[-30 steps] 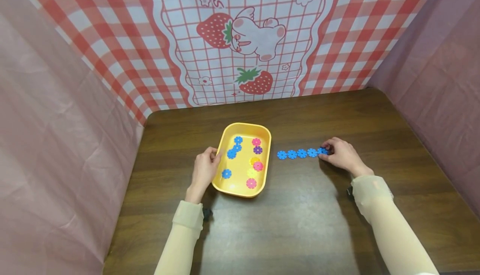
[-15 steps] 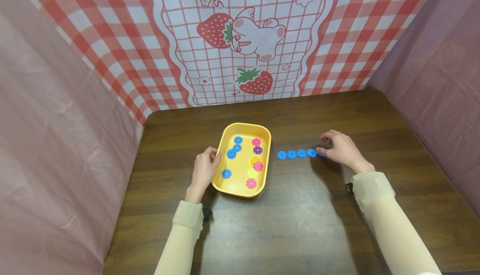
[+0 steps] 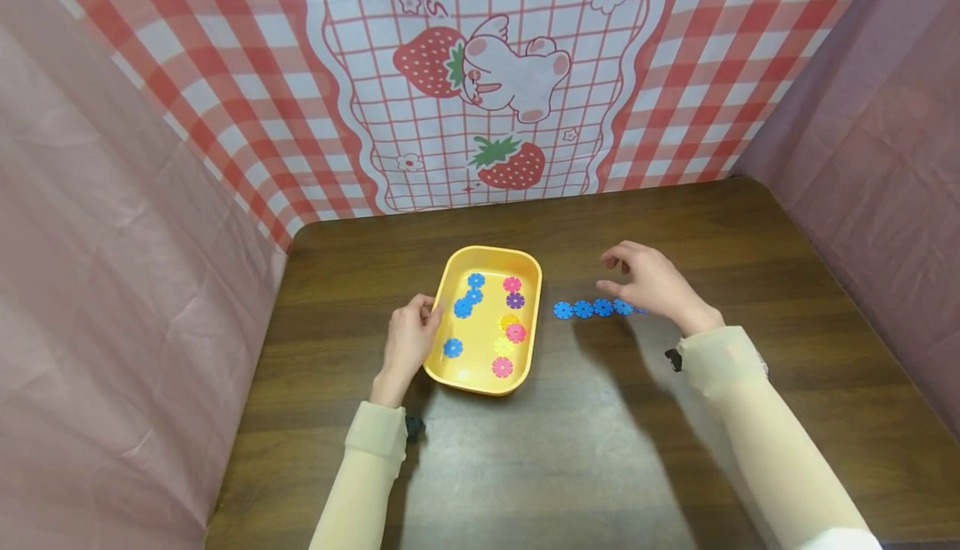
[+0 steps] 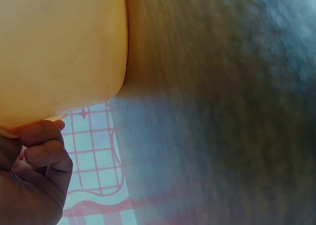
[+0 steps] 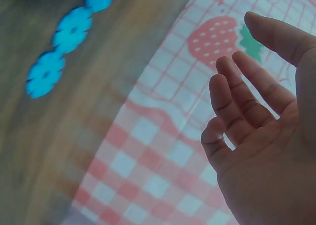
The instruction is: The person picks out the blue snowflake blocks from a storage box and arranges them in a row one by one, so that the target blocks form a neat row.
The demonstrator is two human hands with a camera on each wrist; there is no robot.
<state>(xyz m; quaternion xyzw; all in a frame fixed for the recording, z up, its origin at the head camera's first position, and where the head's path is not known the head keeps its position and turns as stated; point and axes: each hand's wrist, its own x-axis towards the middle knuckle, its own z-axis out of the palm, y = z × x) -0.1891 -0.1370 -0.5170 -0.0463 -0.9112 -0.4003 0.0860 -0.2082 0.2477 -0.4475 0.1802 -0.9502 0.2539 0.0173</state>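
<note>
My left hand [image 3: 407, 342] grips the left rim of a yellow plastic tray [image 3: 480, 387], thumb inside and fingers outside; the left wrist view shows its curled fingers [image 4: 47, 153] at the tray's edge. Inside the tray lie several flower-shaped snowflake discs: blue ones [image 3: 453, 348] on the left, and pink [image 3: 502, 367], purple [image 3: 515, 301] and yellow ones on the right. To the tray's right, a row of blue snowflake discs [image 3: 583, 310] lies flat on the table. Above the row's right end hovers my right hand [image 3: 652, 285], holding nothing, thumb and fingers apart. It partly hides the last disc.
The brown wooden table [image 3: 555, 450] has a rounded back edge. Behind it hangs a red-and-white checked cloth [image 3: 675, 75] with strawberry prints. Pink curtains [image 3: 112, 283] close off the left and right sides.
My right hand has let go of the blue disc at the row's right end, risen and moved left toward the tray. The left hand and the tray stay in place.
</note>
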